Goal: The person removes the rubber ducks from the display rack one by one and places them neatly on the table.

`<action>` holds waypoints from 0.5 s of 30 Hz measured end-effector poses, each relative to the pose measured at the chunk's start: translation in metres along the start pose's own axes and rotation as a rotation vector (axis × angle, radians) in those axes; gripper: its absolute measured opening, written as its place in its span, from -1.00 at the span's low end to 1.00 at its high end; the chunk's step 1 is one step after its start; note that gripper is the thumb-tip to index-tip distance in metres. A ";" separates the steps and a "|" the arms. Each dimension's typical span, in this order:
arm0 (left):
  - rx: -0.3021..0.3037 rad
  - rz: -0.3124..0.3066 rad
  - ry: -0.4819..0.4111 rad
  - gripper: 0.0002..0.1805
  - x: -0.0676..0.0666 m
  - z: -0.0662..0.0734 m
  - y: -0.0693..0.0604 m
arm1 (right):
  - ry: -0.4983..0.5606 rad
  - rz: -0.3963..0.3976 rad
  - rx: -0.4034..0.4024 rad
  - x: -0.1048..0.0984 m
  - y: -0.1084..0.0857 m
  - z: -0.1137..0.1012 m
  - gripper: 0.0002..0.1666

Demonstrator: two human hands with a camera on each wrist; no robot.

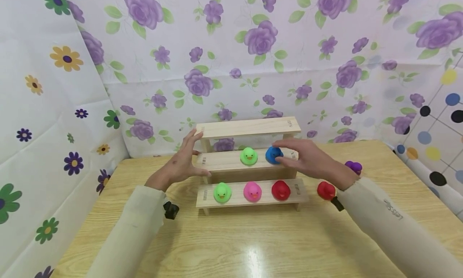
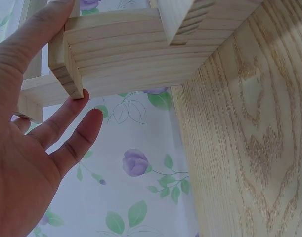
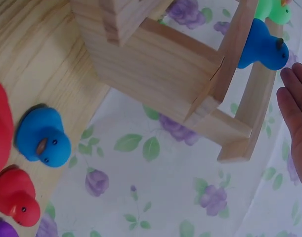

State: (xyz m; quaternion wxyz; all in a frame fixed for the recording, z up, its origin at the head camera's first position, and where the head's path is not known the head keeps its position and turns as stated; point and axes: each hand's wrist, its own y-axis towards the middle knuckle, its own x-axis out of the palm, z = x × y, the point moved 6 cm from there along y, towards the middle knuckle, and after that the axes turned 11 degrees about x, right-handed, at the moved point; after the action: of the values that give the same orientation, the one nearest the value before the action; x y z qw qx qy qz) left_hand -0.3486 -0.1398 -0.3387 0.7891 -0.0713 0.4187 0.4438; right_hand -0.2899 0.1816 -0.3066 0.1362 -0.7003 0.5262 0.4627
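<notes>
A three-tier wooden stand (image 1: 246,127) holds small rubber ducks. On its middle step are a green duck (image 1: 248,156) and, to the right, a blue duck (image 1: 273,154). Around that blue duck my right hand (image 1: 307,157) is spread, thumb in front and fingers behind; in the right wrist view its straight fingers (image 3: 295,96) appear slightly apart from the duck. My left hand (image 1: 182,159) spreads along the stand's left end. In the left wrist view, its fingertips touch the wooden end pieces (image 2: 66,69). The bottom step carries green (image 1: 222,192), pink (image 1: 252,192) and red (image 1: 281,190) ducks.
Right of the stand, a red duck (image 1: 326,190) and a purple duck (image 1: 353,167) sit on the wood-grain table (image 1: 224,241). The right wrist view also shows another blue duck (image 3: 43,137) there. Flower-patterned cloth (image 1: 231,60) hangs behind the table.
</notes>
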 end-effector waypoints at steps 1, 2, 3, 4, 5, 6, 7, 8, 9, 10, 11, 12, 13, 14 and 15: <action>0.001 0.001 0.000 0.34 0.000 0.000 0.000 | -0.004 -0.008 0.005 0.002 0.003 -0.001 -0.50; 0.003 0.000 0.000 0.34 0.000 0.000 0.000 | -0.006 -0.019 0.013 0.004 0.006 -0.003 -0.49; 0.005 0.000 0.000 0.34 0.000 0.000 0.000 | -0.013 -0.027 0.024 0.006 0.008 -0.004 -0.48; 0.008 -0.001 -0.002 0.34 0.000 0.000 0.000 | -0.019 -0.036 0.036 0.008 0.011 -0.006 -0.47; 0.009 -0.002 -0.004 0.34 0.000 0.000 0.000 | -0.028 -0.042 0.044 0.009 0.013 -0.008 -0.45; 0.009 -0.002 -0.006 0.33 0.001 0.000 -0.001 | -0.036 -0.049 0.052 0.010 0.015 -0.009 -0.44; 0.009 -0.002 -0.006 0.33 0.001 0.000 -0.001 | -0.041 -0.057 0.060 0.011 0.017 -0.010 -0.43; 0.012 -0.003 -0.004 0.33 0.001 0.000 -0.001 | -0.044 -0.065 0.064 0.013 0.018 -0.012 -0.42; 0.013 -0.004 -0.003 0.33 0.001 -0.001 -0.001 | -0.047 -0.073 0.071 0.014 0.020 -0.013 -0.41; 0.014 -0.003 -0.003 0.33 0.001 0.000 0.000 | -0.050 -0.081 0.076 0.015 0.021 -0.014 -0.41; 0.014 -0.002 -0.002 0.34 0.001 0.000 0.000 | -0.054 -0.089 0.078 0.016 0.023 -0.015 -0.40; 0.015 -0.002 0.000 0.34 0.000 0.000 0.000 | -0.055 -0.097 0.080 0.016 0.024 -0.017 -0.39; 0.017 -0.002 0.004 0.34 0.000 0.000 0.000 | -0.056 -0.105 0.079 0.017 0.026 -0.018 -0.38; 0.018 -0.003 0.008 0.34 0.000 0.000 0.000 | -0.057 -0.113 0.079 0.019 0.027 -0.019 -0.37; 0.017 -0.003 0.010 0.34 -0.001 0.000 0.000 | -0.058 -0.120 0.080 0.020 0.029 -0.020 -0.36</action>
State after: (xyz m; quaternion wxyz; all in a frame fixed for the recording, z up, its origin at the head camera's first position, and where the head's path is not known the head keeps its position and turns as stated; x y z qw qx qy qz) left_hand -0.3482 -0.1402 -0.3379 0.7882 -0.0672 0.4264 0.4387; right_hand -0.3042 0.1440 -0.3028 0.2067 -0.7107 0.4973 0.4527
